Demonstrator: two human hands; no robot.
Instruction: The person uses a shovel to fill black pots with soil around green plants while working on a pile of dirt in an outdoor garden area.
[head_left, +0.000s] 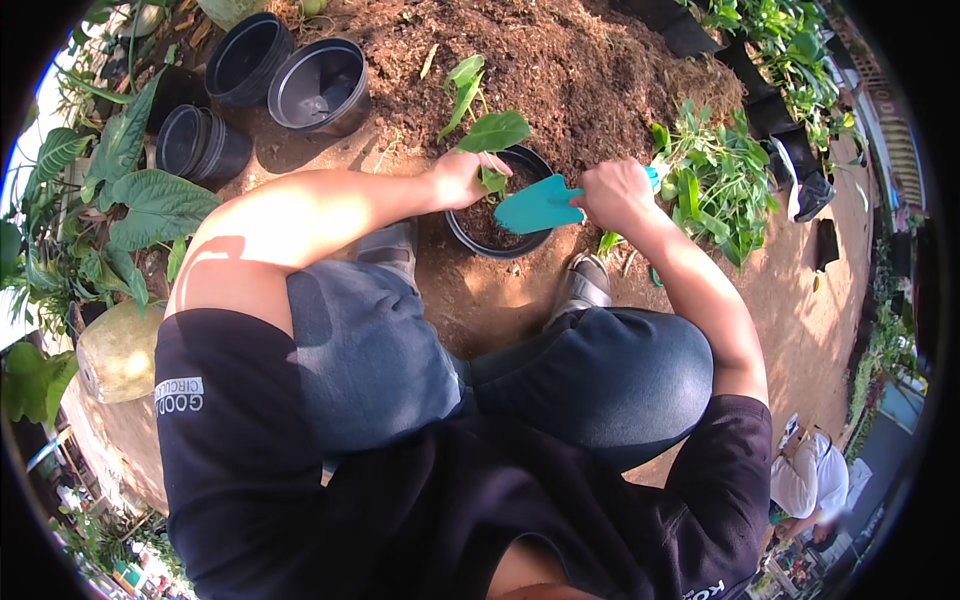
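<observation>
A black plastic pot (501, 252) stands on the ground before me, with dark soil (480, 221) inside. From it rises a young leafy plant (493, 132) with broad green leaves. My left hand (461, 180) is at the pot's left rim, its fingers closed around the plant's stem, though leaves partly hide the grip. In my right hand (616, 196) is the handle of a teal garden trowel (538, 210). The trowel's blade points left, over the right part of the pot, and its tip is near the soil by the stem.
Behind the pot rises a heap of brown soil (540, 67). Black plastic pots (319, 86) and a stack of smaller pots (204, 144) stand at the left. Uprooted-looking greenery (720, 180) lies at the right. A large gourd (124, 352) sits far left; another person (814, 472) bends at lower right.
</observation>
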